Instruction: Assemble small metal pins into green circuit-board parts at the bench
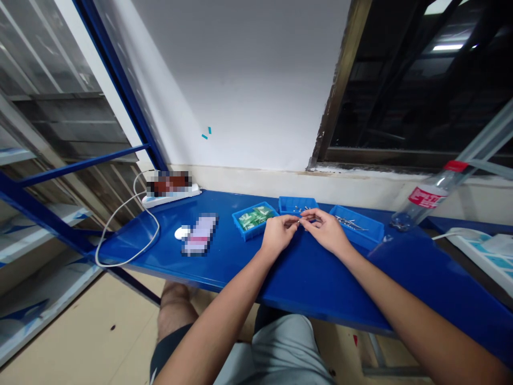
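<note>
My left hand [279,231] and my right hand [326,231] meet over the blue table. The fingertips of both are pinched together around a small shiny piece [298,221], mostly hidden, so its kind is unclear. Just left of my left hand stands a blue bin [250,233] with green packets [255,216] in it. Behind my fingers sits a second blue bin [289,202] holding small metal bits. A third blue bin [374,234], to the right of my right hand, contains thin metal rods [348,222].
On the blue table [224,267], a phone [199,235] lies at left beside a round white object [182,233]. A white cable [120,263] loops from a power strip [172,198]. To the right are a tilted plastic bottle [428,198] and another white strip [481,251].
</note>
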Demonstrator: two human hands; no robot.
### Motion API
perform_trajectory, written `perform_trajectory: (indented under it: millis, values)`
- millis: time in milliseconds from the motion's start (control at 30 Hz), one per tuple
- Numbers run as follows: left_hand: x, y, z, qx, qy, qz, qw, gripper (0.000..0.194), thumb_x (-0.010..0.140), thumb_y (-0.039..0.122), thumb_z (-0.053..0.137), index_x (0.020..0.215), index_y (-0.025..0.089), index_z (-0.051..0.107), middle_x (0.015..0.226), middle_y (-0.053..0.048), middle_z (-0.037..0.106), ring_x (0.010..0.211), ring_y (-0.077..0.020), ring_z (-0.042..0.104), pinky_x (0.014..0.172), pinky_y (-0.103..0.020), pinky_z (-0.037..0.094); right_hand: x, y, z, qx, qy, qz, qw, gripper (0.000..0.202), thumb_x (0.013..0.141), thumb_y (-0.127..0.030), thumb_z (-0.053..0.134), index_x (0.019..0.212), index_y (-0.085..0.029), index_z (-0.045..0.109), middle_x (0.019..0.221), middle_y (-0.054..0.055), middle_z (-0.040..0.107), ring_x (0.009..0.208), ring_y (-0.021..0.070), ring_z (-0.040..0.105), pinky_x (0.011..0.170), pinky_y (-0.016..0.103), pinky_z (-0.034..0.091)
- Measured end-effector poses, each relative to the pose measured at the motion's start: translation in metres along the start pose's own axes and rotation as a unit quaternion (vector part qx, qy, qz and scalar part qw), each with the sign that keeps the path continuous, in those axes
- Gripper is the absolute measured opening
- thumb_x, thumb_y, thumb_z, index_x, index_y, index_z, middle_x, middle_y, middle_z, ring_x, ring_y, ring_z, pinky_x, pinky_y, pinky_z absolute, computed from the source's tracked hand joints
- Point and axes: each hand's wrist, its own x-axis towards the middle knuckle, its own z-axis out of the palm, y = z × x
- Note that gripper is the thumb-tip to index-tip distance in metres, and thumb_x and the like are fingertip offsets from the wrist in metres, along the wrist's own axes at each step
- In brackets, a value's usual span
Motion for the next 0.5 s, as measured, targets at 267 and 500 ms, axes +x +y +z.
perform_trajectory:
  millis: [267,500]
  values:
    - [0.0027,-0.0030,0.0011,-0.041,0.021,0.001,0.999,0.027,0.084,-0.001,0.068,0.104,0.014,0.077,0.097,-0.008,0.083,0.089,-0.0183,0.081,0.090,-0.034,0.067,0.0023,0.0050,0.0025,0.055,0.007,0.021,0.998,0.040,0.080,-0.052,0.084,0.100,-0.020,0.072,0.091,0.008,0.075,0.085,0.0222,0.073,0.077,0.038,0.065]
    - [0.0039,-0.0038,0.0007,-0.096,0.017,-0.011,0.995,0.032,0.084,-0.002,0.066,0.111,0.013,0.074,0.100,-0.010,0.082,0.091,-0.0180,0.080,0.088,-0.032,0.066,0.0015,0.0034,0.0020,0.027,-0.013,-0.007,1.000,0.027,0.084,-0.038,0.077,0.105,-0.022,0.077,0.097,0.008,0.073,0.086,0.0212,0.070,0.075,0.036,0.064]
